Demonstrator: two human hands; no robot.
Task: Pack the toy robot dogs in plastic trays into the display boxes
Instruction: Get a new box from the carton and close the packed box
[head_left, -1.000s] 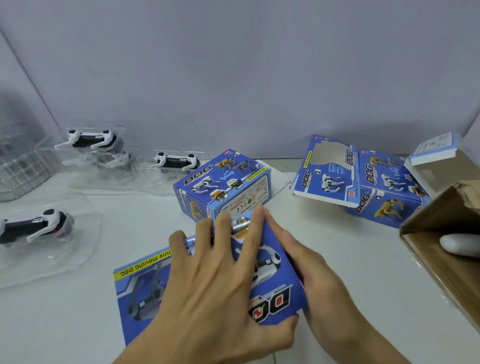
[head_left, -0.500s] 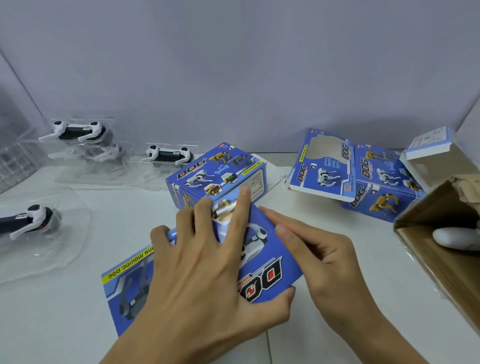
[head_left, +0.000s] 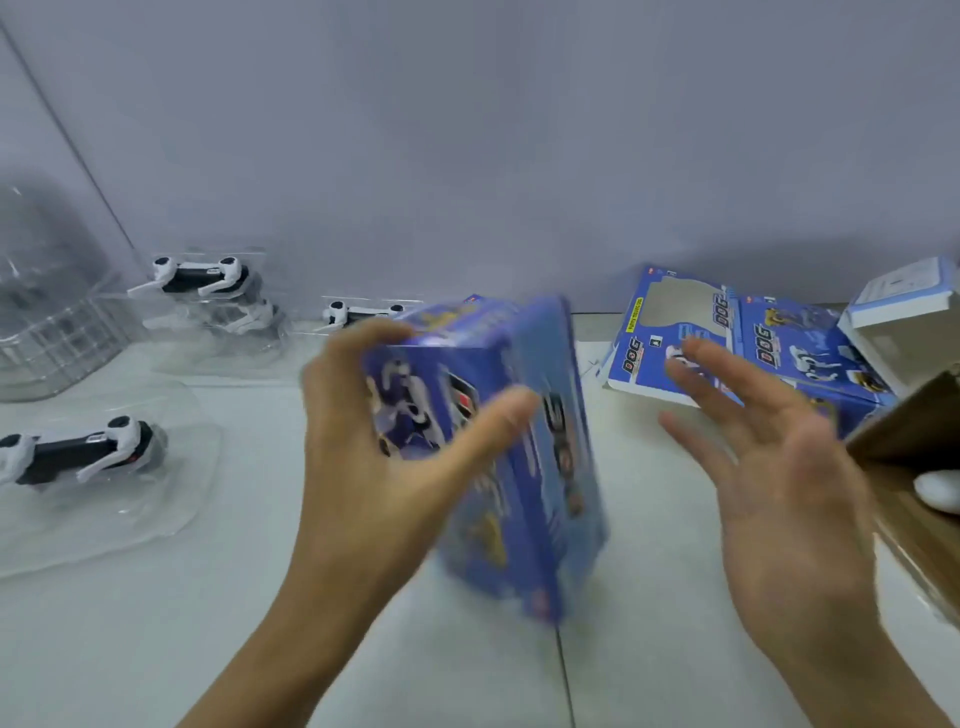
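One box in hand: left hand (head_left: 374, 457) fingers (head_left: 498, 415) grasp a blue display box (head_left: 519, 457), lifted, blurred; closed or not, can't tell.
Right hand (head_left: 779, 467): released, fingers spread, just right of box, not touching.
Left of fingers: three-plus robot dogs in trays (head_left: 78, 457) unpacked on worktop (head_left: 156, 623).
Beyond right fingers: empty boxes (head_left: 675, 332) waiting.
Progress: early, most dogs left.

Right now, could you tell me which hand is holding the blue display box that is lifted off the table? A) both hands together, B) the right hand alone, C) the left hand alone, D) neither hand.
C: the left hand grips the blue display box with fingers and thumb curled round it, while the right hand hangs beside it, fingers spread, apart from the box.
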